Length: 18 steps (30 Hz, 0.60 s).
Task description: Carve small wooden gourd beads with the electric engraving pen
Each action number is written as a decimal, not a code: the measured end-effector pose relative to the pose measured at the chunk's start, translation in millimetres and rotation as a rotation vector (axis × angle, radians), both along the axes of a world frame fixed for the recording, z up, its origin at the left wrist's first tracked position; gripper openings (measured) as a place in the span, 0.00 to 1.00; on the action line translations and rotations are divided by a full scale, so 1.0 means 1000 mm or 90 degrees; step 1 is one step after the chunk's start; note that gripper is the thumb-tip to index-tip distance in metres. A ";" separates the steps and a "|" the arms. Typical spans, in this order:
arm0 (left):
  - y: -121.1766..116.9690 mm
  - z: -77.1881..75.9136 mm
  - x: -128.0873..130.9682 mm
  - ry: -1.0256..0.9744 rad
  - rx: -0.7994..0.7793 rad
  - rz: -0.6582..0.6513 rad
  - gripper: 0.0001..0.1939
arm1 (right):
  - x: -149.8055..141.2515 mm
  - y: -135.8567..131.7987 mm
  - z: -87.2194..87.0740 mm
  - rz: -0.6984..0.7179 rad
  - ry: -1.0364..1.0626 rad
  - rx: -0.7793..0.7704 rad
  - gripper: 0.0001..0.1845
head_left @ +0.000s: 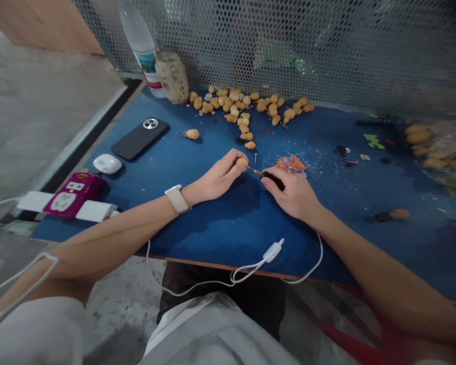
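Note:
Between the thumb and fingers of my left hand (pixel 224 175) is a small tan gourd (pixel 242 161). My right hand (pixel 294 190) is closed around a black-handled tool (pixel 272 180). Its thin metal tip points left at the gourd; I cannot tell whether it touches. Both hands are over the middle of the blue table (pixel 220 230). Just behind the right hand lies a small orange and purple heap (pixel 292 163). Beyond the hands, more small gourds (pixel 233 104) lie in a loose row, and one lone gourd (pixel 192 134) rests to the left.
A water bottle (pixel 142 50) and a jar (pixel 173 78) stand at the back left. A phone (pixel 140 139), a white case (pixel 107 163) and a purple power strip (pixel 74 195) lie at left. A white cable (pixel 272 252) crosses the front edge. A bag of gourds (pixel 446 152) sits right.

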State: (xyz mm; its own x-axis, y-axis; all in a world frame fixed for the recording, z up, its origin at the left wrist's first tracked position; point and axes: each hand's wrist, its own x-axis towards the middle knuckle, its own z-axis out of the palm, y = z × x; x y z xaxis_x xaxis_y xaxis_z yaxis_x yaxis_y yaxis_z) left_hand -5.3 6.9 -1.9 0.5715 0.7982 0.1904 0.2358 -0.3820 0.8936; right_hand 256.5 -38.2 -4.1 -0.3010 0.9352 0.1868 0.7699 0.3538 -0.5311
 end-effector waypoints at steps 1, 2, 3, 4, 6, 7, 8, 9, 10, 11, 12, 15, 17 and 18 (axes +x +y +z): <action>0.000 0.000 0.000 0.002 0.002 -0.004 0.11 | 0.000 0.000 0.000 0.006 0.001 0.000 0.22; 0.000 0.001 -0.001 0.004 0.005 -0.006 0.11 | 0.000 0.000 0.000 0.010 0.003 0.001 0.23; 0.000 0.001 -0.001 0.006 0.007 -0.008 0.11 | 0.000 0.000 0.000 0.012 0.003 0.003 0.23; 0.000 0.001 -0.001 0.008 0.009 -0.008 0.11 | 0.000 0.000 0.000 0.013 0.003 0.004 0.24; 0.001 0.000 -0.001 0.012 0.012 -0.008 0.10 | 0.000 -0.001 0.001 0.014 0.004 0.004 0.24; 0.001 -0.001 -0.001 0.014 0.014 -0.007 0.10 | 0.000 -0.001 0.001 0.014 0.005 0.002 0.24; 0.001 -0.001 -0.001 0.015 0.016 -0.009 0.11 | 0.000 -0.001 0.001 0.014 0.005 0.000 0.24; 0.002 -0.002 -0.001 0.016 0.018 -0.010 0.11 | -0.001 -0.001 0.001 0.011 0.005 -0.002 0.24; 0.002 -0.002 -0.001 0.016 0.020 -0.011 0.11 | -0.001 -0.001 0.001 0.007 0.003 -0.003 0.24; 0.002 -0.003 -0.001 0.015 0.022 -0.010 0.11 | -0.001 -0.002 0.001 0.003 0.001 -0.004 0.24; 0.002 -0.003 -0.001 0.015 0.023 -0.009 0.12 | -0.001 -0.002 0.001 -0.001 -0.002 -0.005 0.23; 0.002 -0.003 -0.001 0.013 0.031 -0.005 0.12 | -0.002 -0.002 0.001 0.004 0.000 -0.005 0.24; 0.002 -0.003 0.000 0.013 0.038 -0.005 0.12 | -0.001 -0.002 0.001 0.011 0.005 -0.003 0.24; 0.002 -0.004 0.000 0.014 0.041 -0.006 0.11 | -0.001 -0.002 0.000 0.010 0.006 -0.001 0.25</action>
State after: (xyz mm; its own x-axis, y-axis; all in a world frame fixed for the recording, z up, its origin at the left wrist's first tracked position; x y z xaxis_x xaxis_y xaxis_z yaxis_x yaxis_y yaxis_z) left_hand -5.7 8.7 -5.4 0.5837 0.7793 0.2281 0.2517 -0.4408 0.8616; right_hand 255.2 -40.1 -3.7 -0.3137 0.9306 0.1888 0.7595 0.3652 -0.5383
